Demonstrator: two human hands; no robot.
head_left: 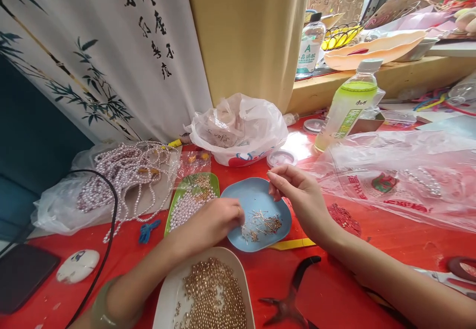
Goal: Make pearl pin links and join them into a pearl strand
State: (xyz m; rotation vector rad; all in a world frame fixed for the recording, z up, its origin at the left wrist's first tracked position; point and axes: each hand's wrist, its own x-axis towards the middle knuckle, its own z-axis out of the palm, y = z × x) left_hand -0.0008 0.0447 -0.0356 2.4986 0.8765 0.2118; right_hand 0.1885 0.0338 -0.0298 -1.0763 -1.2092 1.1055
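My left hand [225,216] is curled over the left rim of a blue plate [243,190], its fingertips mostly hidden from view. Thin metal pins [265,222] lie in a loose pile on the plate, some of them golden. At the plate's right rim my right hand [297,190] has thumb and forefinger pinched together; anything between them is too small to make out. Left of the plate is a green tray [173,210] of pearly and gold beads, partly behind my left arm. A white tray [161,299] of gold beads [217,294] sits in front.
Black-handled pliers [292,299] lie at the front. Pearl strands [122,170] are heaped at the left, near a white mouse [78,265] and black cable. A bag-lined bowl [238,158] stands behind; a drink bottle [347,105] and plastic bag [405,185] are at right.
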